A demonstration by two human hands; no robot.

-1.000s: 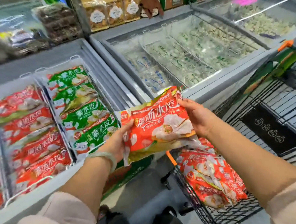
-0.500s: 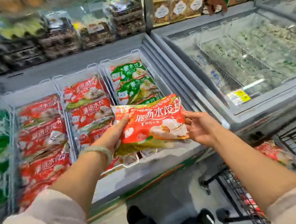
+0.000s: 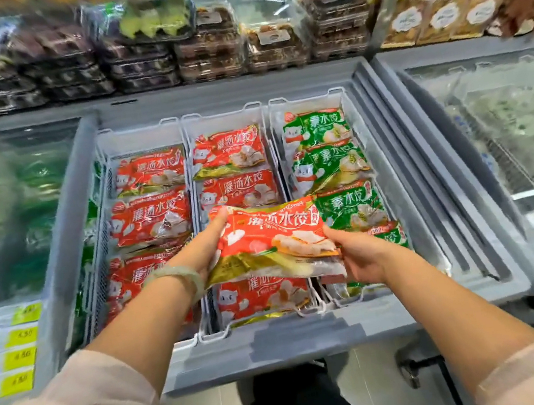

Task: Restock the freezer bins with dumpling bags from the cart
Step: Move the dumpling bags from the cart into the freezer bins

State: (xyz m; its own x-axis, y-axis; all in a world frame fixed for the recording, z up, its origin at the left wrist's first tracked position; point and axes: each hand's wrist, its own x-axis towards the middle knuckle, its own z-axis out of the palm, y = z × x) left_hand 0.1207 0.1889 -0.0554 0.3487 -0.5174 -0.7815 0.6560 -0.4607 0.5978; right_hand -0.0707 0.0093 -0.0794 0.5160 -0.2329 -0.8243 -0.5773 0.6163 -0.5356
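Head view. We note one red glossy plastic dumpling bag (image 3: 274, 239) held roughly flat between both hands, above the near half of the middle white wire bin (image 3: 223, 118) in the grey chest freezer (image 3: 279, 342). Left hand (image 3: 202, 257): grips the bag's left edge, one digit laid over the top corner. Right hand (image 3: 360, 257): fingers curled round the lower right corner. Matching red bags lie beneath. Green dumpling bags (image 3: 317, 129) fill the right-hand bin. Pale green bangle (image 3: 179, 274) on left wrist.

Open freezer (image 3: 279, 342) above bag-filled bins (image 3: 224, 120)
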